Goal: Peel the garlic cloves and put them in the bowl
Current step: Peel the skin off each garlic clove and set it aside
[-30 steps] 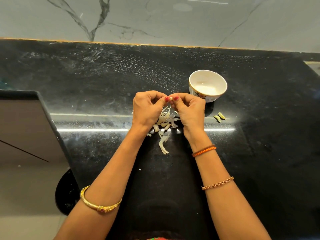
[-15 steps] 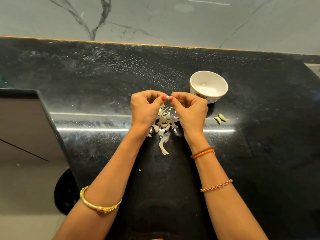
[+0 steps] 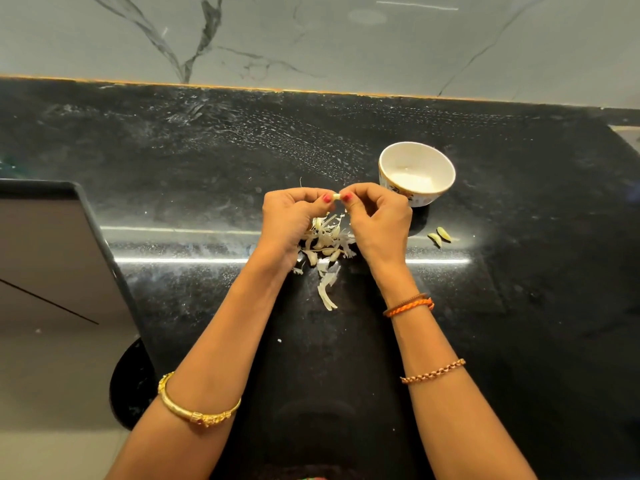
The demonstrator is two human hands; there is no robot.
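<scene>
Bare black countertop (image 3: 173,202) stretches from its cut-out left edge to the left hand (image 3: 289,220), which pinches a garlic clove (image 3: 335,196) with the right hand (image 3: 377,223) above the peel pile (image 3: 325,247). Just right, the bowl (image 3: 417,173) touches the right hand's outline; two loose cloves (image 3: 439,236) lie nearer, open counter beyond.

My two forearms reaching forward and converging, left hand (image 3: 289,216) and right hand (image 3: 379,220) raised close together, fingers curled, thumbs and fingertips pinching one garlic clove (image 3: 335,196) between them
</scene>
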